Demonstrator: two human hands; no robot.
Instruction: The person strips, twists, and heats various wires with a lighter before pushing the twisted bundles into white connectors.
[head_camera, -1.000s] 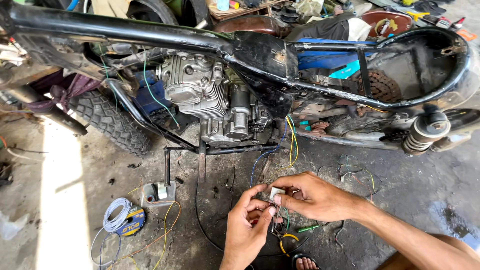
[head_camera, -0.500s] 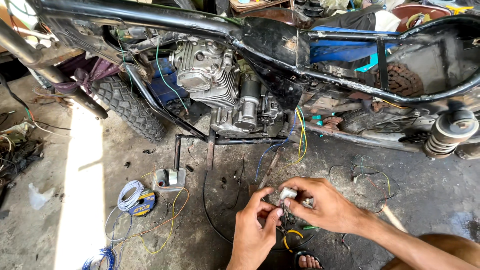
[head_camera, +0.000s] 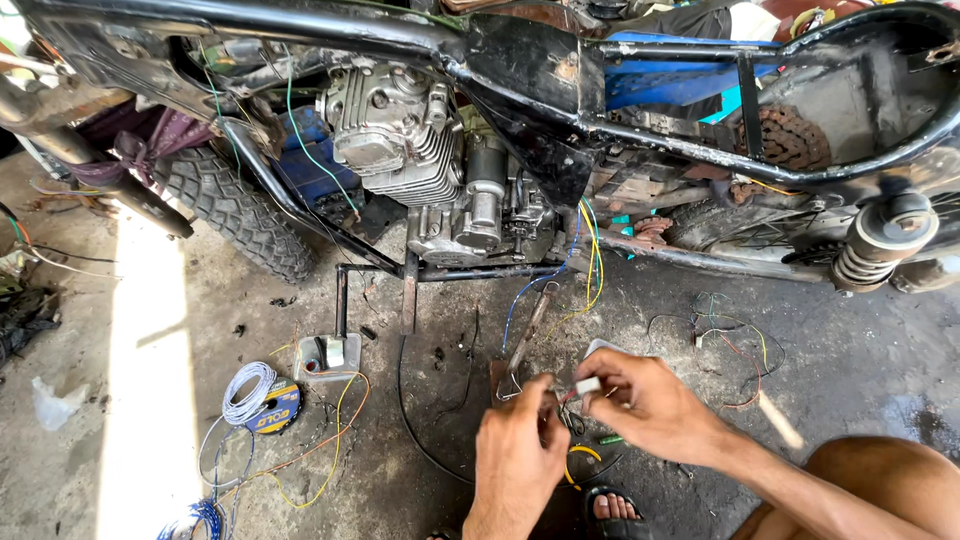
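My right hand (head_camera: 650, 405) pinches a small white wire connector (head_camera: 587, 385) low in the middle of the head view. My left hand (head_camera: 518, 450) meets it from the left, its fingertips closed on the thin wires that run into the connector. Yellow and dark wires (head_camera: 580, 455) hang below the two hands. Both hands hover above the concrete floor, in front of a stripped motorcycle frame (head_camera: 520, 60) and its engine (head_camera: 410, 140).
A coil of white wire (head_camera: 247, 390) and a tape roll (head_camera: 275, 418) lie on the floor at the left beside a small metal block (head_camera: 325, 355). Loose coloured wires (head_camera: 730, 340) lie at the right. A knobby tyre (head_camera: 235, 205) and rear shock (head_camera: 880, 245) flank the engine. My sandalled foot (head_camera: 610, 505) is below.
The view has shifted right and down, so the motorcycle sits further left. My hands stay together on the connector, with the left hand now lower under the right.
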